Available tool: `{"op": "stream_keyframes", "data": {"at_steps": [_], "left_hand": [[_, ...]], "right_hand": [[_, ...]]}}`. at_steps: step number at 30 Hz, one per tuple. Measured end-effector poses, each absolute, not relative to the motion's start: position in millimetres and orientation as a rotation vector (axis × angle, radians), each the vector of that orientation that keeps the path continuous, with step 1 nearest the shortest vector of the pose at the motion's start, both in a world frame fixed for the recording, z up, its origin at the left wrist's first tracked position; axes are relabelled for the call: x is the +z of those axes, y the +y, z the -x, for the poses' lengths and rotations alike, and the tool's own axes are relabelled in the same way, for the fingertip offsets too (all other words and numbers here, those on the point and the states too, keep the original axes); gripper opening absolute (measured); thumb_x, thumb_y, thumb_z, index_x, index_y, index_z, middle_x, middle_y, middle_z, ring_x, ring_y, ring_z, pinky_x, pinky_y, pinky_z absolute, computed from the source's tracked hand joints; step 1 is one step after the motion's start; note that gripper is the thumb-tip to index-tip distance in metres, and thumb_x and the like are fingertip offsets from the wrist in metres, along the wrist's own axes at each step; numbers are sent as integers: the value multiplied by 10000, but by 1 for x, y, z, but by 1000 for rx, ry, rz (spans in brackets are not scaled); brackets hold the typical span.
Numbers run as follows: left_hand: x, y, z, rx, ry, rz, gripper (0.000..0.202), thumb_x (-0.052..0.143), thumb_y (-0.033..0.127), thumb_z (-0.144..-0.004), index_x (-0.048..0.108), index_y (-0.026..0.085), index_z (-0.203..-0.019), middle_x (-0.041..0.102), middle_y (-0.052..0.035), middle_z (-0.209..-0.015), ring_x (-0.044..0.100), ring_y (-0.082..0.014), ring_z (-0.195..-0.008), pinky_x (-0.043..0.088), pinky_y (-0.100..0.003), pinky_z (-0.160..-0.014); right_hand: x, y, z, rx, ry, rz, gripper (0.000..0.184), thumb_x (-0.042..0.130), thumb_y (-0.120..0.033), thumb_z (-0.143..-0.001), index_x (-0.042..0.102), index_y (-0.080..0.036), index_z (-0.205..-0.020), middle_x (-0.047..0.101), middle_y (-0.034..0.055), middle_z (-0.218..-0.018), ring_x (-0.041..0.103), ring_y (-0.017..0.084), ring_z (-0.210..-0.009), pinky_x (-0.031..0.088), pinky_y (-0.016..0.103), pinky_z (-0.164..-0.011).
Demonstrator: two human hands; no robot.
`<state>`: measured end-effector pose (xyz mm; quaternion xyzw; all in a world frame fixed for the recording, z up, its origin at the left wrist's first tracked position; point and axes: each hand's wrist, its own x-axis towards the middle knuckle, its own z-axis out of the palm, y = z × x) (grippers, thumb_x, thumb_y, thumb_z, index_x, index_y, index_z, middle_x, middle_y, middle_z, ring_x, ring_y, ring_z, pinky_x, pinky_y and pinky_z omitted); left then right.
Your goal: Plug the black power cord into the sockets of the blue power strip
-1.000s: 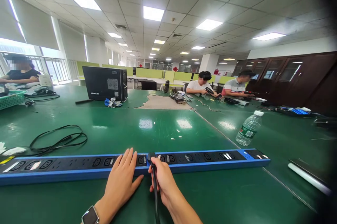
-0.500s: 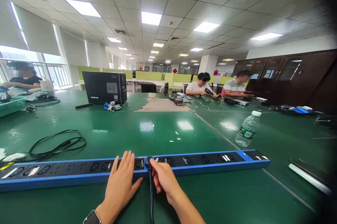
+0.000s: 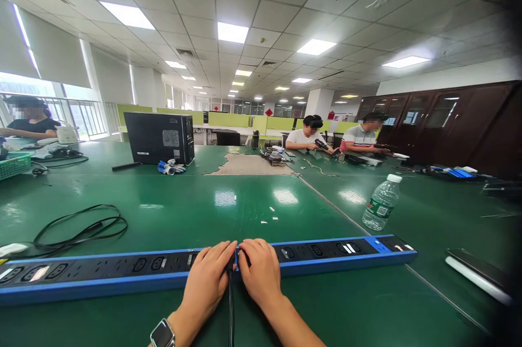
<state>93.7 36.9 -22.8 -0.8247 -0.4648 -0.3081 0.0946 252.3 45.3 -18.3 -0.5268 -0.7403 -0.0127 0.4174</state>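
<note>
A long blue power strip (image 3: 122, 284) with black sockets lies across the green table in front of me. My left hand (image 3: 207, 275) is closed at the left side of a black plug set on the strip, its fingers resting over the sockets. From the right, my right hand (image 3: 261, 271) closes on the same plug, thumb against it. Between the hands the plug is mostly covered, so how deep it sits cannot be seen. Its black power cord (image 3: 231, 314) runs from the hands straight down toward me.
A looped black cable (image 3: 101, 224) lies at the left. Beyond stand a black computer case (image 3: 159, 137) and crumpled gloves (image 3: 171, 167). A water bottle (image 3: 382, 203) and a black-and-white device (image 3: 477, 276) are at the right. Several people sit around the far table.
My left hand has slid right from the sockets to the plug and closed there. My right hand has shifted its hold to the plug's right side. The view has shifted slightly.
</note>
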Motion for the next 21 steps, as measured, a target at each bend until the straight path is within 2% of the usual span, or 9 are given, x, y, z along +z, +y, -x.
{"op": "stream_keyframes", "data": {"at_steps": [6, 21], "left_hand": [[-23, 35, -92, -952, -1360, 2435, 540, 398, 57, -827, 541, 233, -1317, 673, -57, -1208, 625, -199, -1100, 496, -399, -953], [-25, 34, -93, -1054, -1329, 2369, 530, 384, 56, -841, 558, 250, -1302, 690, -44, -1170, 646, -182, -1056, 508, -393, -940]], "right_hand": [[-21, 46, -256, -65, -1945, 1328, 200, 512, -227, -918, 691, -224, -1005, 720, 39, -1059, 598, 214, -1014, 346, 379, -969], [-11, 42, -257, 68, -1906, 1332, 195, 569, -225, -868, 737, -250, -964, 729, 50, -1074, 622, 227, -1050, 396, 409, -986]]}}
